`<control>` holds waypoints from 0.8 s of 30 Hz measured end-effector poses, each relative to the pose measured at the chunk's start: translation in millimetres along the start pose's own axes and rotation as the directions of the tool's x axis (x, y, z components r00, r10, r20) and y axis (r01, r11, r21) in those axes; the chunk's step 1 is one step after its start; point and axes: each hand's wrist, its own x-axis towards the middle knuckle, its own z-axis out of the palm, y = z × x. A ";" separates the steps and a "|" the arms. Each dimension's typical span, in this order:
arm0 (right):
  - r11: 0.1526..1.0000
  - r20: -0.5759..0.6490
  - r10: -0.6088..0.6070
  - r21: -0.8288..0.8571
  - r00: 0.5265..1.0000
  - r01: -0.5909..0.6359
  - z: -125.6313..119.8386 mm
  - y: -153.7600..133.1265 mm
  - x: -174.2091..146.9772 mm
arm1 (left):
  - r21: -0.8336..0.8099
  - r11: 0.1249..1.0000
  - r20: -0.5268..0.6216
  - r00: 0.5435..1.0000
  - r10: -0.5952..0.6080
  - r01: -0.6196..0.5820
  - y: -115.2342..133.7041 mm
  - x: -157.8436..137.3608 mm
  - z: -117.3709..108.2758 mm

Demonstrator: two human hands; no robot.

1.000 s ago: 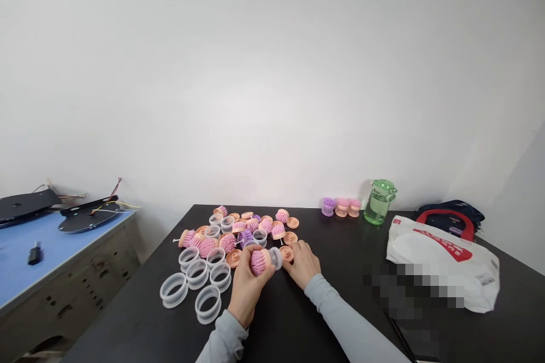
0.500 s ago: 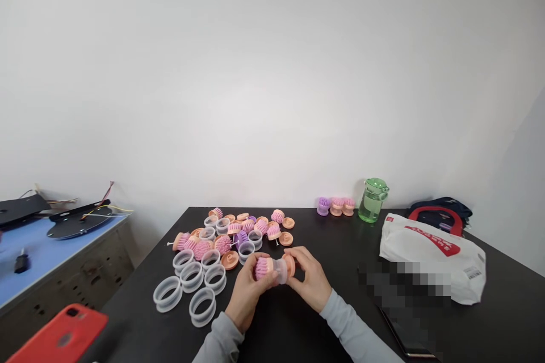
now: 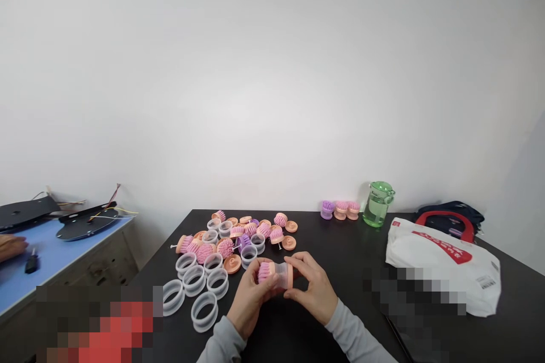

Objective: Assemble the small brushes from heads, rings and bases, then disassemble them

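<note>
My left hand [image 3: 247,302] is closed around a small round brush with pink bristles [image 3: 264,271], tilted on its side above the black table. A translucent ring [image 3: 280,276] sits against the brush's peach base. At the ring's other end is a peach cap [image 3: 290,277], flush with it, and my right hand [image 3: 317,290] has its thumb and fingers on that cap. To the left lie several loose translucent rings [image 3: 205,326], peach caps [image 3: 232,264] and pink brush heads [image 3: 206,252]. A few purple brush heads [image 3: 244,243] are among them; some heads have a thin stem.
Three assembled brushes [image 3: 340,211] stand at the back beside a green lidded jug [image 3: 378,204]. A white bag [image 3: 447,272] with red print lies at right, before a dark bag [image 3: 455,212]. On the blue side table [image 3: 46,255] another person's hand [image 3: 12,247] is near a screwdriver.
The peach cap has been brought from an angle to flush against the ring. The view has shifted slightly left. Another person's hand has come into view at the far left.
</note>
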 end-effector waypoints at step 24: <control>0.967 -0.089 -0.254 0.008 0.963 0.255 -2.0 -7.5 -4.7 | -0.036 0.988 0.068 0.986 -0.150 0.153 -1.3 2.5 -5.6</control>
